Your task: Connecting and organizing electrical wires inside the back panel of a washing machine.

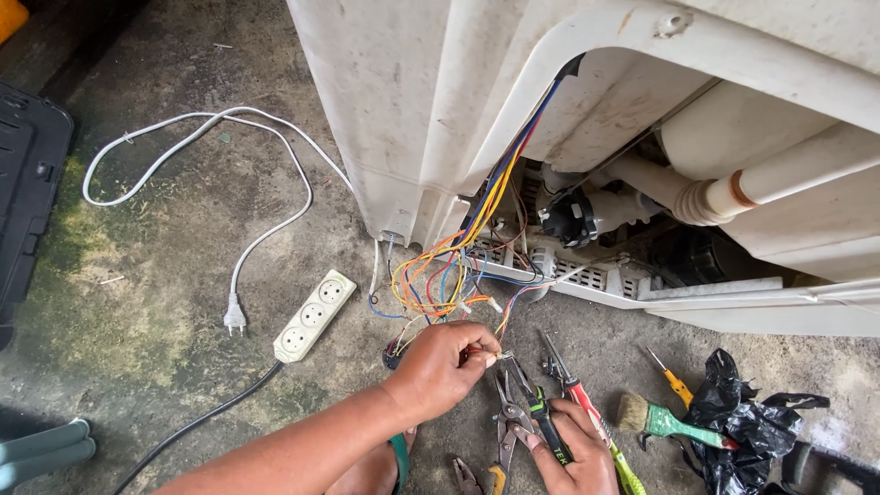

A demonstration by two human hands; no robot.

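Two bare hands work low in the head view, over a rough grey concrete floor (183, 238). The left hand (446, 365) is closed in a pinch on thin coloured wire ends (486, 353) at its fingertips, just below the tangled bundle of orange, yellow, blue and red wires (440, 280) that spills from the open underside of a tipped white plastic washing machine (587, 110). The right hand (573, 451) is curled loosely around a black-and-green-handled pliers tool (543, 414); its long axis runs up and slightly left, nose pointing toward the wires, handle end hidden under the fingers. Beside it lie grey bare-metal pliers (510, 417) and a red-and-green-handled cutter (587, 412), both pointing the same way. Farther right rest a green-handled paintbrush (655, 419), a small yellow-handled screwdriver (672, 378) and a crumpled black plastic bag (747, 422). A white three-socket extension strip (314, 315) lies left of the hands, near a loose white plug (235, 319). How the pinched wire ends are joined is too small to make out.
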